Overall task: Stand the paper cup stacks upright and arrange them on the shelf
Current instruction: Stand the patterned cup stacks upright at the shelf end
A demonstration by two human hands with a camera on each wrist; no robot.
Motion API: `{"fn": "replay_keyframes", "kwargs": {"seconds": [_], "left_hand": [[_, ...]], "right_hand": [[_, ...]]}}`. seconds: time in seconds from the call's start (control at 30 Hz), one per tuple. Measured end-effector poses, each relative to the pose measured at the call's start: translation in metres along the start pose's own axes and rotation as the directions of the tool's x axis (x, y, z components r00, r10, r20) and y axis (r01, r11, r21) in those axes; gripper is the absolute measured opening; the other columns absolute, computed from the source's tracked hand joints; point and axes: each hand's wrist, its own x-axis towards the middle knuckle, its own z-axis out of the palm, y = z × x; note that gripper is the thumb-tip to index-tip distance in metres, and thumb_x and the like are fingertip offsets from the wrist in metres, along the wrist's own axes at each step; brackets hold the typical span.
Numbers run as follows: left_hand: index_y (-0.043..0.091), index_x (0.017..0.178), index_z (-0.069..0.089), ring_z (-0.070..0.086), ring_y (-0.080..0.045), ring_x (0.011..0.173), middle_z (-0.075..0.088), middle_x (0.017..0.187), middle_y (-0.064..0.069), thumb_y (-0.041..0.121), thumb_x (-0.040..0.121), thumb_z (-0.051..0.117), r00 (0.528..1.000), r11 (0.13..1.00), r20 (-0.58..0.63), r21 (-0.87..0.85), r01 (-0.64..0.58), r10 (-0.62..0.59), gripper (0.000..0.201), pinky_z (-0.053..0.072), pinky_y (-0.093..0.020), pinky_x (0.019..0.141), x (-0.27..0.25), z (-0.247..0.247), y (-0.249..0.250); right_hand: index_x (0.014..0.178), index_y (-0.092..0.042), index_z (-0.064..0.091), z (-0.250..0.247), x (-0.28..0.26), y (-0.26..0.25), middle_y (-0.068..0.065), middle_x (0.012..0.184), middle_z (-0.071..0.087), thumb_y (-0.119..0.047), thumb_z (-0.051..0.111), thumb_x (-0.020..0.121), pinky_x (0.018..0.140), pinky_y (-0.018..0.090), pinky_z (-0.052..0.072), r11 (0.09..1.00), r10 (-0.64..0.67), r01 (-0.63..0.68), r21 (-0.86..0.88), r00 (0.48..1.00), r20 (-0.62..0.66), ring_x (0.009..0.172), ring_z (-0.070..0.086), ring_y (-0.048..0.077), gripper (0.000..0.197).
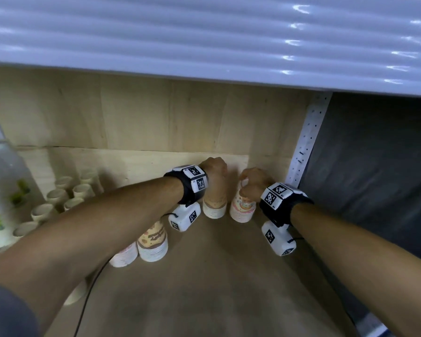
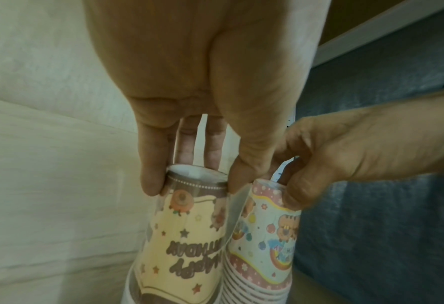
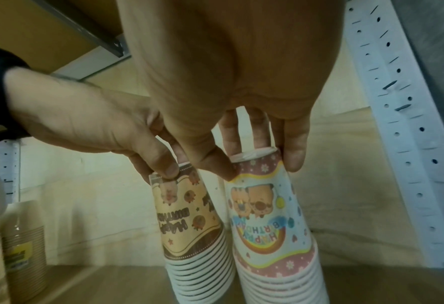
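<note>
Two stacks of inverted paper cups stand side by side at the back right of the wooden shelf (image 1: 229,276), near the perforated white upright (image 1: 306,142). The left hand (image 1: 214,170) reaches down over the brown-and-cream birthday cup stack (image 1: 214,206), its fingers (image 2: 150,176) and thumb curled round the narrow top end of the stack and pinching it through a clear plastic sleeve. The right hand (image 1: 252,182) grips the top end of the pink-and-blue birthday cup stack (image 1: 242,210) in the same manner, with fingers (image 3: 295,152) on one side and the thumb on the other. Both stacks are upright with their rims on the shelf board, just beside one another; whether their sides touch cannot be told. Further forward and to the left, two more printed cup stacks (image 1: 153,242) stand upright together, and a group of plain cup stacks (image 1: 58,198) occupies the left of the shelf.
</note>
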Motion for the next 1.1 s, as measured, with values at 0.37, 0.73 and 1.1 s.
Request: {"fn": "replay_keyframes", "kwargs": {"seconds": [0.37, 0.73, 1.1], "left_hand": [[0.012, 0.119, 0.067, 0.063, -0.023, 0.101, 0.064, 0.118, -0.006, 0.018, 0.080, 0.072, 0.998, 0.993, 0.014, -0.102, 0.063, -0.062, 0.040, 0.051, -0.026, 0.070, 0.034, 0.003, -0.005], [0.005, 0.114, 0.070, 0.066, -0.026, 0.101, 0.068, 0.115, -0.012, 0.016, 0.080, 0.070, 0.995, 0.993, 0.073, -0.094, 0.078, -0.071, 0.035, 0.054, -0.030, 0.074, 0.049, 0.016, -0.010], [0.011, 0.124, 0.063, 0.061, -0.024, 0.109, 0.060, 0.128, -0.006, 0.020, 0.079, 0.073, 0.992, 0.993, 0.102, -0.082, 0.089, -0.080, 0.047, 0.050, -0.028, 0.074, 0.045, 0.015, -0.011]], "right_hand": [[0.128, -0.013, 0.064, 0.005, 0.037, 0.010, 0.010, 0.132, 0.061, -0.006, 0.064, 0.085, 0.099, 0.034, 0.049, 0.995, -0.041, 0.032, 0.098, 0.996, 0.085, 0.120, 0.058, 0.027, 0.044], [0.127, -0.010, 0.062, 0.013, 0.058, 0.020, 0.010, 0.132, 0.059, -0.004, 0.061, 0.084, 0.096, 0.037, 0.051, 0.994, -0.006, -0.012, 0.104, 0.986, 0.165, 0.119, 0.058, 0.029, 0.044], [0.095, -0.007, 0.068, 0.017, 0.060, 0.022, 0.006, 0.096, 0.066, -0.008, 0.059, 0.083, 0.080, 0.040, 0.057, 0.992, -0.011, -0.001, 0.124, 0.996, 0.094, 0.092, 0.064, 0.025, 0.015]]}}
